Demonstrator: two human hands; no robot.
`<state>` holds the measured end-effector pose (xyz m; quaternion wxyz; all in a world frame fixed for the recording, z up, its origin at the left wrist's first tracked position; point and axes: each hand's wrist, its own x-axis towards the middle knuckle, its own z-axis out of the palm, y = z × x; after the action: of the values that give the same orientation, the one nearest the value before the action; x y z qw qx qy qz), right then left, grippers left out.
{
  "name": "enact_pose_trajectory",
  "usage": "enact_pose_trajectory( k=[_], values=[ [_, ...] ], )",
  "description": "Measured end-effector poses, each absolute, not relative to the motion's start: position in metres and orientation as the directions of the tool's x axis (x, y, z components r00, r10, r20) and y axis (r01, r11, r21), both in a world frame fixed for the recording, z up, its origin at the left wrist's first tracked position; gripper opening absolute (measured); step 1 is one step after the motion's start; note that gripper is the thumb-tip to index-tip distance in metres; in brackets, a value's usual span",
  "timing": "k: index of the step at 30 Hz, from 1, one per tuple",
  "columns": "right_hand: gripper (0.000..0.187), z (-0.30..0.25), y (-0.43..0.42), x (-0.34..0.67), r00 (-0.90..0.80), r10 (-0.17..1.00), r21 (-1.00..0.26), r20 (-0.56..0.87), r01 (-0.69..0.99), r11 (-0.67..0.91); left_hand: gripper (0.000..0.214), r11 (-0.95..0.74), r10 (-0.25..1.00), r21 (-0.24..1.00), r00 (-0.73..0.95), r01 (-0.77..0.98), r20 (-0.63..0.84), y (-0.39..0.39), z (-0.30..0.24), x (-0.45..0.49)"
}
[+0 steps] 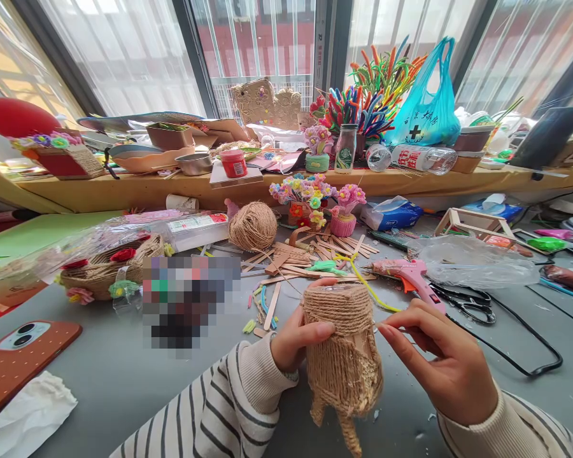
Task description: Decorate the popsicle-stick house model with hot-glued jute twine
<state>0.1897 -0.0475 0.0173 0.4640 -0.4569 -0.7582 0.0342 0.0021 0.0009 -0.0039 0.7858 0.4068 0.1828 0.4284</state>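
Note:
My left hand (291, 337) is closed around the upper left side of a jute-wrapped craft piece (341, 375), its thumb lying across the coils. The piece is held tilted above the grey table, with short twine-covered legs at its lower end and a bare patch on its right side. Close to that side, my right hand (444, 369) pinches thumb and forefinger together; whatever is between them is too small to make out. A thin strand runs from the ball of jute twine (253, 226) toward the piece's upper left.
Behind the piece lie wooden craft sticks (296, 257) and a pink glue gun (408, 275), with black scissors (468, 302) to its right. A phone (33, 356) and crumpled tissue (35, 416) are at left. Pipe-cleaner flowers (303, 194) stand before the cluttered ledge (172, 187).

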Motion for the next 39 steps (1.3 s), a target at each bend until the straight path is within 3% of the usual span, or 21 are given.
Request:
enact_pose_trajectory(
  k=[39],
  values=[
    [0.010,0.0127,-0.0475,0.1884,-0.070,0.758,-0.529,0.649,0.674,0.516,0.069,0.323,0.828,0.804,0.560,-0.499,0.015,0.0006,-0.0016,0.0015]
  ],
)
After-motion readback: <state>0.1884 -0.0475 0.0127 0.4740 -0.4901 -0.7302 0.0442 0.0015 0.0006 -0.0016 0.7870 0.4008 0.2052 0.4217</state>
